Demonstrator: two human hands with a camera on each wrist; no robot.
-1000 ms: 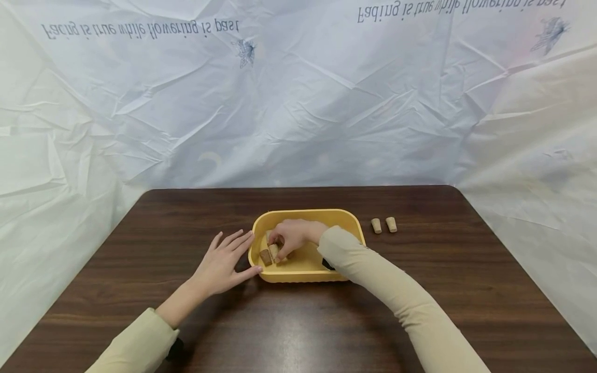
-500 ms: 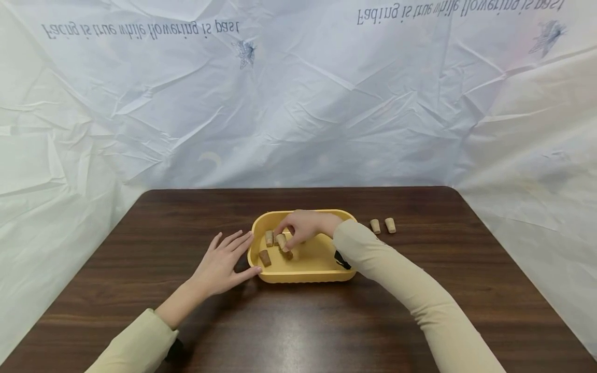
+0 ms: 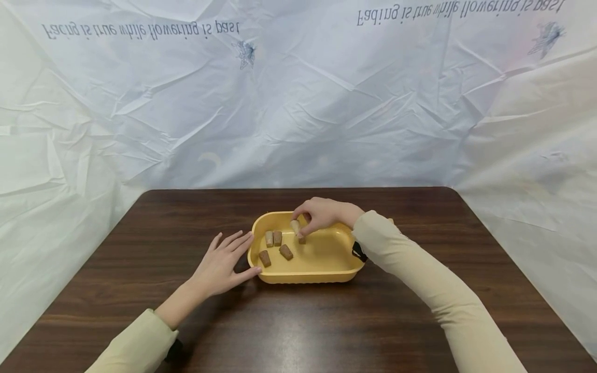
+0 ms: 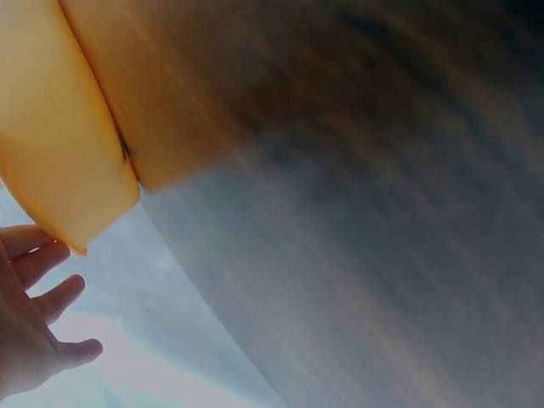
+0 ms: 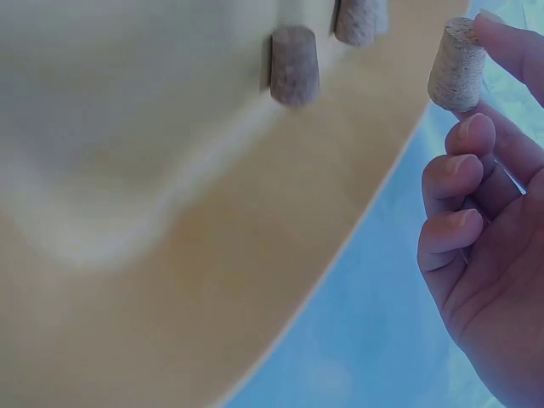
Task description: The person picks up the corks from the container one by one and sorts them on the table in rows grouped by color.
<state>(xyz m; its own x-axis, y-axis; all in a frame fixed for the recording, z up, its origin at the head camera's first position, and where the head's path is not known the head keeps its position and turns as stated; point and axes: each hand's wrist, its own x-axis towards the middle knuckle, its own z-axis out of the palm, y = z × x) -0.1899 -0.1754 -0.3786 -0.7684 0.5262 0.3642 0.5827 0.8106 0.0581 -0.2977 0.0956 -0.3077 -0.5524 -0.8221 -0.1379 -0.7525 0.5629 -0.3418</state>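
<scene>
Thumb and fingertip of my right hand (image 3: 324, 213) pinch a pale tapered cork (image 5: 457, 68), held tilted over the back of a yellow plastic tub (image 3: 305, 277). Below it in the head view, a brown cork (image 3: 302, 240) is partly covered by the held one. On the tub's left side lie a pale cork (image 3: 269, 239) and a darker cork (image 3: 277, 238) next to each other. Two more brown corks lie nearer the front, one by the left wall (image 3: 265, 258). My left hand (image 3: 224, 264) has its fingers spread and straight, touching the tub's left rim.
The tub stands on a dark wood-grain table (image 3: 298, 331). A sliver of a cork (image 3: 391, 220) shows beyond the right sleeve (image 3: 434, 280), which covers that spot. A wrinkled white sheet (image 3: 289, 103) with printed words hangs behind and along the sides.
My right hand has lifted the pale cork from among the others and moved it right and back over the tub. Its forearm now covers the corks on the table. The left hand stays put.
</scene>
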